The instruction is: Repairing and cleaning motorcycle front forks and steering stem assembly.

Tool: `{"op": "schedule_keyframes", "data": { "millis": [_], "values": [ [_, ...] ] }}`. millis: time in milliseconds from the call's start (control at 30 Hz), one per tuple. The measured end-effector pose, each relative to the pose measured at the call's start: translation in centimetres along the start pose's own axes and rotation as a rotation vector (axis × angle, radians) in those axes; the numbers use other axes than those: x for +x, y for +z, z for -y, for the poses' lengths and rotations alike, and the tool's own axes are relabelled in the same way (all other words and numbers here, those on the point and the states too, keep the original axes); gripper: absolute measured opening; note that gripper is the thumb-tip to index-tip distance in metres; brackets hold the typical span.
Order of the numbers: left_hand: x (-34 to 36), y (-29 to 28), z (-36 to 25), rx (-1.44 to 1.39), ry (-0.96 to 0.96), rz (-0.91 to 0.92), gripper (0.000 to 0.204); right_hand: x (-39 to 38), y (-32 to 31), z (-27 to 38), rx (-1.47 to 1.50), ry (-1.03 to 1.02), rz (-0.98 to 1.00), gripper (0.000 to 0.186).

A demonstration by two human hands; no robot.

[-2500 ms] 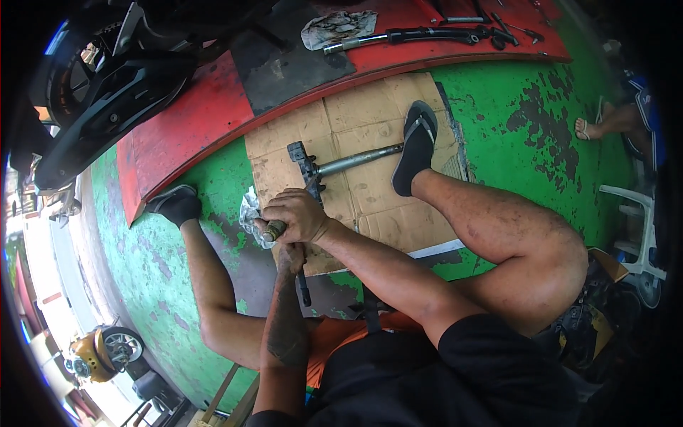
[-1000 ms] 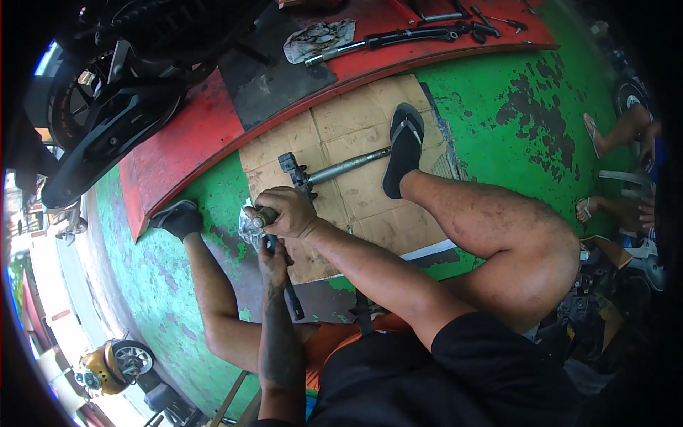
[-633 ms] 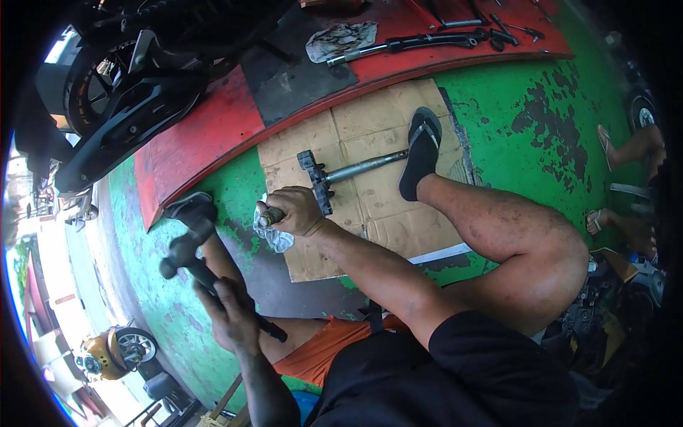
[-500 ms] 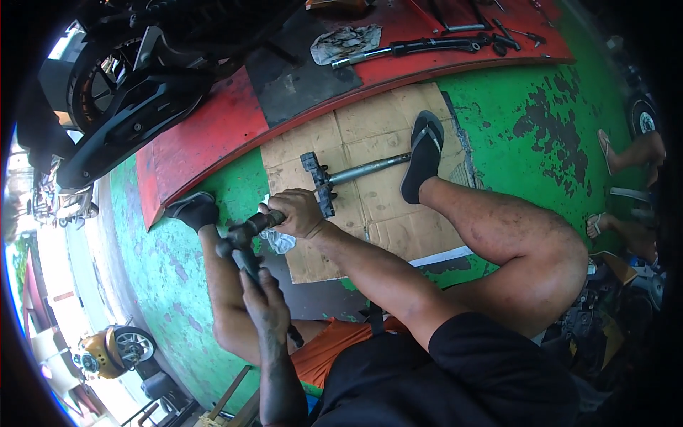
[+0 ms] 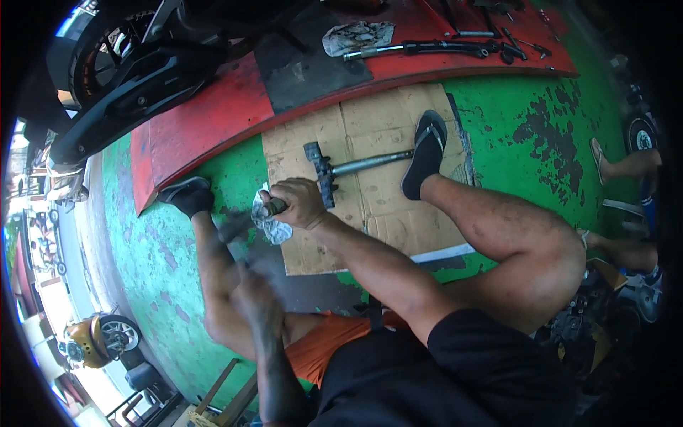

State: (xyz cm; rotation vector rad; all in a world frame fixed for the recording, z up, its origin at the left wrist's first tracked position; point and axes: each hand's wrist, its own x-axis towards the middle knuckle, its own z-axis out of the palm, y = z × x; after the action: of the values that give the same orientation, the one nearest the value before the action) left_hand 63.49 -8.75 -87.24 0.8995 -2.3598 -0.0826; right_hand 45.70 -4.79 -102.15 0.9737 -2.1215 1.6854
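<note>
My left hand [image 5: 260,302], smeared by motion, is wrapped round the handle of a hammer [image 5: 235,228], whose head is blurred. The hammer head hangs just left of a short metal rod [image 5: 273,207], apart from it. My right hand [image 5: 300,203] is closed round that rod, its blunt end pointing at the hammer. Beyond my right fist lies a motorcycle steering stem [image 5: 370,164] with a dark crosspiece. The rod's far end is hidden by my fist, so I cannot tell whether it touches the crosspiece. My right foot [image 5: 425,156], in a sock and flip-flop, rests at the stem's end.
Flattened cardboard [image 5: 391,220] lies under the stem on the green floor. A crumpled white rag [image 5: 273,231] is below my right hand. Behind, a red platform [image 5: 206,135] bears tools, a fork tube [image 5: 420,47] and a black motorcycle [image 5: 142,99]. Another person's legs [image 5: 626,167] show at right.
The hammer head has moved left, away from the end of the rod it was touching. My left hand has dropped slightly. My right hand keeps its grip on the rod.
</note>
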Motion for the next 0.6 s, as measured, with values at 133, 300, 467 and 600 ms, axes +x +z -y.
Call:
{"op": "schedule_keyframes", "data": {
  "millis": [133,300,467,600],
  "values": [
    [-0.2,0.1,2.2,-0.86,-0.629,0.518,0.019,-1.6,-0.1,1.1,0.104,-0.041,0.066,0.027],
    [2.3,-2.2,4.6,-0.89,-0.492,0.336,0.026,-1.0,-1.4,1.2,0.011,0.052,0.079,0.021],
    [1.1,-3.0,2.7,-1.046,-0.639,0.378,0.024,-0.3,-1.4,1.9,0.131,0.11,0.205,0.028],
    [0.2,-2.3,2.1,-1.124,-0.718,0.435,0.024,-0.6,-1.9,-0.3,0.093,-0.056,0.252,0.027]
  ]
}}
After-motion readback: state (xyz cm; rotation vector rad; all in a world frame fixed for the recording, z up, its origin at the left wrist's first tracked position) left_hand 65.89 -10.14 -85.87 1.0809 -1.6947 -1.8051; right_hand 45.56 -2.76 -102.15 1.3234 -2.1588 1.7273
